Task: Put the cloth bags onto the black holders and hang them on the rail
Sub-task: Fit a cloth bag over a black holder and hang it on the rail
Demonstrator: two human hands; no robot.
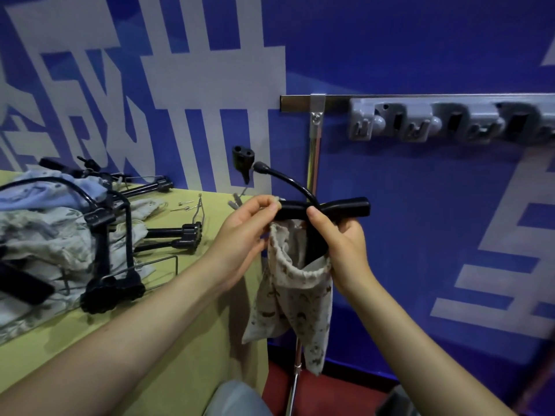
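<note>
The left hand (243, 232) pinches one end of the black holder (339, 205); the right hand (339, 244) grips its middle, the cloth bag (291, 295) hanging below.

The cloth bag (295, 283) is showing beige with small brown motifs, hanging from a glossy black holder (339, 205). Left of the holder, the table (192, 295) is showing yellow-green, with floral grey-cream and pale blue cloths (45, 223) beside black holders (111, 250). Behind the holder, the wall (420, 40) is showing deep blue with pale grey shapes.
</note>
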